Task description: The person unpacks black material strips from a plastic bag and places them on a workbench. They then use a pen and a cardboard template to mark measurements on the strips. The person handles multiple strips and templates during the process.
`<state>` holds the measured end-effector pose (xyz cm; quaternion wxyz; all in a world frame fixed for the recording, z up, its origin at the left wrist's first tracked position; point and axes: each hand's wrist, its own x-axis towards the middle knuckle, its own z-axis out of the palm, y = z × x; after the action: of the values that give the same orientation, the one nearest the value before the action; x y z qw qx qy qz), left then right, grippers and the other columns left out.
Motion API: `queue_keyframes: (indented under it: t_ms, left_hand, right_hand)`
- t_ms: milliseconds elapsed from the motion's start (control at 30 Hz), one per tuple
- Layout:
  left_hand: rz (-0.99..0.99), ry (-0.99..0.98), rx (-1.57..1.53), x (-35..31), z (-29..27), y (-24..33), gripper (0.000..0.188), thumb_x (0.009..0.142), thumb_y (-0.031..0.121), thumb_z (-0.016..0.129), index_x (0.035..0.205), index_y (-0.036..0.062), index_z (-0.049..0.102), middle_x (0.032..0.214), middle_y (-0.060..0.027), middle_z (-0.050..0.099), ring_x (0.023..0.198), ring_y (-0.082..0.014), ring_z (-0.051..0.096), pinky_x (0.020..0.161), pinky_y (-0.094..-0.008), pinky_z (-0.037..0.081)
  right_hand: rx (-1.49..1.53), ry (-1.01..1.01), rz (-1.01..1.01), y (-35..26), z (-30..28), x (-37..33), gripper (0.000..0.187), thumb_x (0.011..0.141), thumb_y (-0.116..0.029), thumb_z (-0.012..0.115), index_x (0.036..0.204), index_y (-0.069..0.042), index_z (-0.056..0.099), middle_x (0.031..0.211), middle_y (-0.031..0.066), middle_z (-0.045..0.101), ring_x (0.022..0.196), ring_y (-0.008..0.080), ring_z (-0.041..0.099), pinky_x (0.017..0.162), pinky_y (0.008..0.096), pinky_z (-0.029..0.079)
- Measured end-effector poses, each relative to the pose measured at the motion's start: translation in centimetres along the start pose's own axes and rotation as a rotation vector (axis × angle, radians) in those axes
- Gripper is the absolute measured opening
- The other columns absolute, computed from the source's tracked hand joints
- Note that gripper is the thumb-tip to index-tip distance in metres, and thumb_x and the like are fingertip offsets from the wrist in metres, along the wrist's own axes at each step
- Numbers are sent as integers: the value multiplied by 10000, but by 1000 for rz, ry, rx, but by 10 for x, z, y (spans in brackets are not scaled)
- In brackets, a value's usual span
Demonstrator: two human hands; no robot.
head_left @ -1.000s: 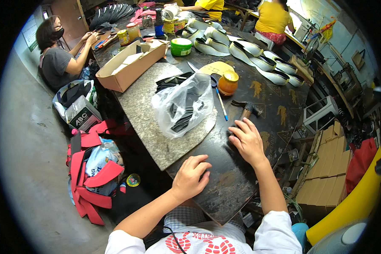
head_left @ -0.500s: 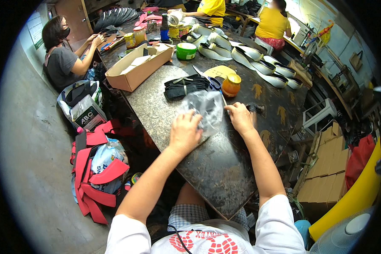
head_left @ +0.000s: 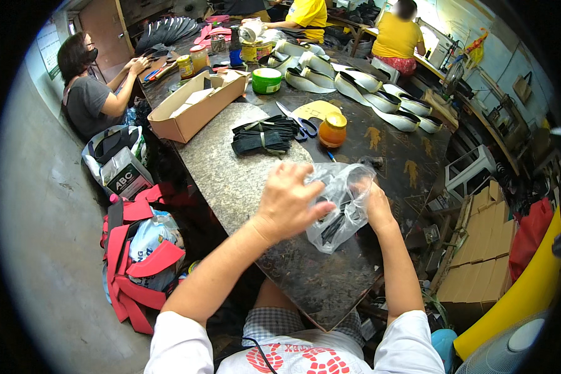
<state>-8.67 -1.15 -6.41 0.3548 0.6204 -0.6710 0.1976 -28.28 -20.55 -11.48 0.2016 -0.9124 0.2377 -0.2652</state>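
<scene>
A clear plastic bag (head_left: 330, 234) hangs over the near part of the dark table, with a few dark slender things showing through it. My right hand (head_left: 380, 206) grips the bag at its upper right; its fingertips are partly covered by the plastic. Fingers spread, my left hand (head_left: 287, 202) is at the bag's left side and holds nothing that I can see. Beyond the hands lie a tied bundle of black strips (head_left: 265, 136), scissors (head_left: 306, 129) with dark blue handles, and an orange jar (head_left: 333, 132) with a yellow lid.
A cardboard box (head_left: 190, 115) stands on the table's left, near a green tub (head_left: 267, 82). Whitish shoe uppers (head_left: 386, 103) spread across the far right. Red strips (head_left: 137, 268) drape over a bag on the floor. One person (head_left: 90, 87) works at left, others farther back.
The plastic bag has moved right and toward me, and my right hand now grips it. My left hand has shifted right and its fingers have spread.
</scene>
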Motion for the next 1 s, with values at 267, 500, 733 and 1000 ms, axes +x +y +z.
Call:
queue_keyframes:
  t_ms: [267,500,733,1000]
  left_hand:
    - [-486,-101,359,18,30,-147,757,896,410,732,1521,109,430,1530,-186,466,1397,-381,452,1173,-517,358]
    - [-616,-398,379,-3,10,-105,776,806,545,776,1392,83,563,1296,-130,629,1260,-331,554,1024,-506,444]
    - [-528,-316,432,-46,-21,-14,636,760,553,817,1120,74,605,1054,-131,624,1031,-318,612,849,-465,465]
    - [-583,-247,130,-80,-42,5,430,881,387,765,1132,60,644,1040,-143,612,1051,-357,593,891,-480,480]
  right_hand:
    - [-296,34,152,-8,2,-12,186,925,-107,616,1105,-76,653,936,198,705,857,421,685,747,503,540]
    - [450,386,478,-19,-46,-64,282,926,56,584,1131,-35,755,862,9,619,689,64,537,625,241,437]
    - [492,271,342,-52,-44,-120,270,885,68,685,1140,13,756,951,-16,592,742,54,533,673,212,439]
    - [139,520,-99,-88,-66,-93,103,1053,-150,611,1043,-48,627,1309,146,677,1114,267,638,998,374,490]
